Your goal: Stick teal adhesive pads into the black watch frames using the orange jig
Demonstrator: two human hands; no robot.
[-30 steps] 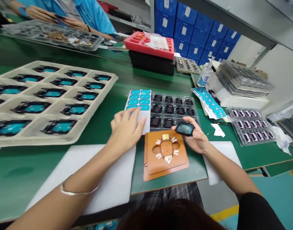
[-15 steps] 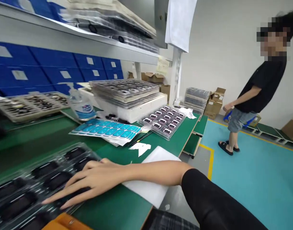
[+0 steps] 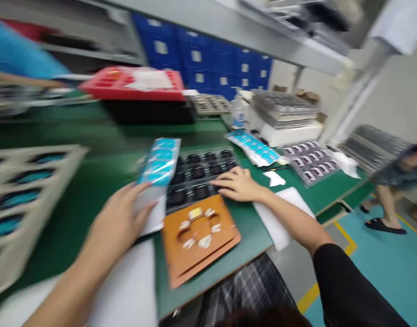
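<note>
My right hand rests with its fingers spread on the right side of a clear plastic tray of black parts. My left hand lies at a sheet of blue stickers, its thumb and fingers on the sheet's lower part, where the sheet is whitish; the thumb is apart from the fingers. That sheet overlaps the left edge of the clear tray. Just in front of the tray sits an orange fixture with a cut-out and small pale pads.
A beige tray with blue-faced parts is at left, a red bin behind. Rightward are another sticker sheet, a tray of small parts and stacked trays. A person's legs show at far right.
The view has swung left, bringing my left hand, the near sticker sheet, the whole orange fixture and the red bin into sight. My right hand remains on the clear tray.
</note>
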